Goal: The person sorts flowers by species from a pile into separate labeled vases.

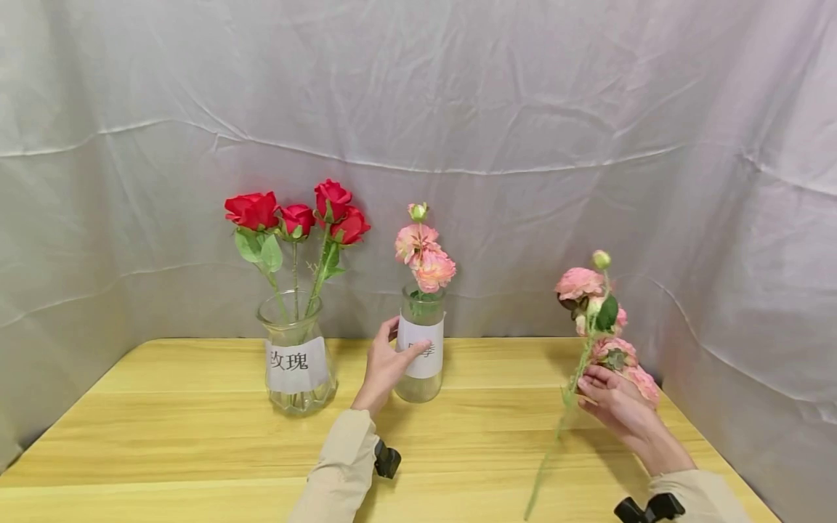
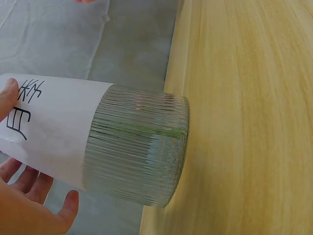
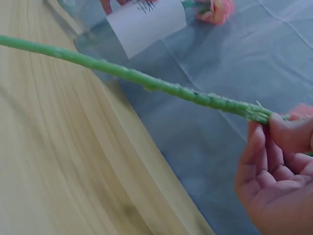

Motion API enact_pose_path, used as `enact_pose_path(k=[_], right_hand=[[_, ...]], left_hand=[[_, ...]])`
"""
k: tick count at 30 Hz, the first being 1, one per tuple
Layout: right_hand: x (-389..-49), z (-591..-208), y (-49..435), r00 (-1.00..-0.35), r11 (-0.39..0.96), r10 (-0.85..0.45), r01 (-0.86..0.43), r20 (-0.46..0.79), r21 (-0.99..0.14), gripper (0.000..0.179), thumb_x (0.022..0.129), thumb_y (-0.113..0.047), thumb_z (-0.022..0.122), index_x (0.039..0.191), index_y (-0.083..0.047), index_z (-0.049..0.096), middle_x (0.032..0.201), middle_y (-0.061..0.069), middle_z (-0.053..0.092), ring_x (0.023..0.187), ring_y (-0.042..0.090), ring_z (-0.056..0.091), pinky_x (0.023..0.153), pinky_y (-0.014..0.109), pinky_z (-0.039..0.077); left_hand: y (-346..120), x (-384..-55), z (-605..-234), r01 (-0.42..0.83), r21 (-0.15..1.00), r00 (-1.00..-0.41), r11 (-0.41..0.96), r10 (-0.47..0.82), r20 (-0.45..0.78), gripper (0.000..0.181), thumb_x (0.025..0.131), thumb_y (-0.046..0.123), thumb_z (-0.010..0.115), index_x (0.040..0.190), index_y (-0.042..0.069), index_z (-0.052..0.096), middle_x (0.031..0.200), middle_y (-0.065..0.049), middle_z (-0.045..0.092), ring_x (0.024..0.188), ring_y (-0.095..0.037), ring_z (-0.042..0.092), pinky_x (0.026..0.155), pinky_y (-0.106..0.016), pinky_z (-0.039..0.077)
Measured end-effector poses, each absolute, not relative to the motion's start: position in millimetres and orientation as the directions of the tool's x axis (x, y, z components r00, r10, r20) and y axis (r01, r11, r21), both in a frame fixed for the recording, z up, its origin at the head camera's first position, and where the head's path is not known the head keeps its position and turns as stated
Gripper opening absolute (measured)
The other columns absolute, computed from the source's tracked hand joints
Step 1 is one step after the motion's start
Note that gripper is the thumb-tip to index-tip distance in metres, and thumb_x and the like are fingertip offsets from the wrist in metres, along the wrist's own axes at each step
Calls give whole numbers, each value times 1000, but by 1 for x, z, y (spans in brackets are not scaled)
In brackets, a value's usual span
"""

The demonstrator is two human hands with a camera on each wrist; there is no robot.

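My left hand [image 1: 386, 367] holds the ribbed glass vase [image 1: 419, 390] from its left side, the thumb lying across the white paper label [image 2: 58, 122]. Pink artificial flowers [image 1: 434, 270] with a green bud stand upright in that vase. At the right, my right hand [image 1: 617, 403] pinches the green stem [image 3: 146, 81] of a pink artificial flower [image 1: 580, 283] between thumb and fingers. This stem slants, its lower end pointing down and left over the table. More pink blooms [image 1: 615, 351] show just above and behind that hand; whether they share the same stem I cannot tell.
A wider glass vase [image 1: 301, 401] with a labelled front stands to the left and holds several red artificial roses [image 1: 253, 211]. Both vases are on the light wooden table [image 1: 163, 436]. Grey cloth [image 1: 490, 94] hangs behind and along the sides.
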State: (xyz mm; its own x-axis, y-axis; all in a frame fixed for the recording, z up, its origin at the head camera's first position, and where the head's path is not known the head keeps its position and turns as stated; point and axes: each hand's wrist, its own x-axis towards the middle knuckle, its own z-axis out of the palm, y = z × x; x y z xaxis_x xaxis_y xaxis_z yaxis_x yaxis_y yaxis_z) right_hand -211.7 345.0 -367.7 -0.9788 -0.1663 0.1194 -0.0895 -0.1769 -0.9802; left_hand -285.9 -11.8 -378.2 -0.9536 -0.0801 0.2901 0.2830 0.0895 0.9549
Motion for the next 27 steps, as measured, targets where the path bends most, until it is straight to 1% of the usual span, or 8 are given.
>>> enact_pose_path(k=[5, 8, 12, 17, 21, 25, 27], right_hand=[[-210, -368, 335, -978, -276, -100, -149, 183, -949, 15, 99, 3, 47, 101, -8, 57, 90, 0, 61, 82, 11, 60, 71, 24, 50], [-209, -369, 328, -978, -335, -48, -174, 201, -926, 16, 98, 4, 47, 98, -8, 58, 89, 1, 62, 84, 11, 61, 70, 23, 49], [-212, -368, 320, -981, -413, 32, -187, 191, -891, 17, 98, 3, 50, 91, -9, 60, 87, 0, 61, 85, 10, 61, 68, 22, 47], [-220, -360, 312, -979, -494, 120, -204, 165, -845, 12, 94, 2, 56, 86, -7, 58, 85, 2, 60, 84, 12, 61, 65, 22, 44], [-225, -353, 308, -978, -534, 158, -201, 136, -822, 14, 95, 3, 54, 85, -5, 57, 85, 3, 59, 83, 12, 61, 63, 22, 42], [-231, -348, 306, -977, -579, 173, -205, 127, -789, 16, 97, 3, 49, 86, -4, 58, 85, 3, 58, 82, 12, 60, 62, 22, 41], [-233, -346, 305, -976, -587, 175, -211, 132, -781, 14, 97, 3, 49, 88, -4, 58, 86, 3, 58, 82, 12, 60, 62, 22, 41]], left_hand=[[-10, -285, -378, 288, 953, -953, 93, -70, 295, 69, 78, 21, 81, 135, 0, 47, 132, -19, 53, 122, -34, 47, 101, -49, 39], [-9, -285, -377, 289, 952, -953, 98, -63, 296, 69, 78, 21, 80, 136, 0, 47, 132, -19, 53, 122, -34, 47, 101, -49, 39], [-8, -286, -376, 285, 953, -954, 100, -66, 293, 70, 78, 21, 80, 136, 1, 47, 132, -19, 53, 122, -34, 47, 102, -48, 39], [-9, -286, -375, 284, 954, -954, 98, -66, 291, 70, 79, 21, 80, 137, 1, 46, 133, -19, 52, 123, -34, 46, 102, -49, 39], [-10, -286, -375, 281, 954, -955, 102, -71, 289, 70, 79, 21, 80, 137, 1, 46, 133, -19, 52, 123, -34, 46, 102, -49, 38], [-11, -285, -376, 280, 955, -955, 101, -73, 288, 70, 80, 21, 80, 137, 0, 46, 134, -20, 51, 124, -35, 45, 103, -49, 37], [-12, -285, -377, 279, 955, -955, 99, -74, 287, 70, 80, 21, 80, 137, 0, 46, 134, -20, 51, 125, -35, 45, 103, -50, 37]])
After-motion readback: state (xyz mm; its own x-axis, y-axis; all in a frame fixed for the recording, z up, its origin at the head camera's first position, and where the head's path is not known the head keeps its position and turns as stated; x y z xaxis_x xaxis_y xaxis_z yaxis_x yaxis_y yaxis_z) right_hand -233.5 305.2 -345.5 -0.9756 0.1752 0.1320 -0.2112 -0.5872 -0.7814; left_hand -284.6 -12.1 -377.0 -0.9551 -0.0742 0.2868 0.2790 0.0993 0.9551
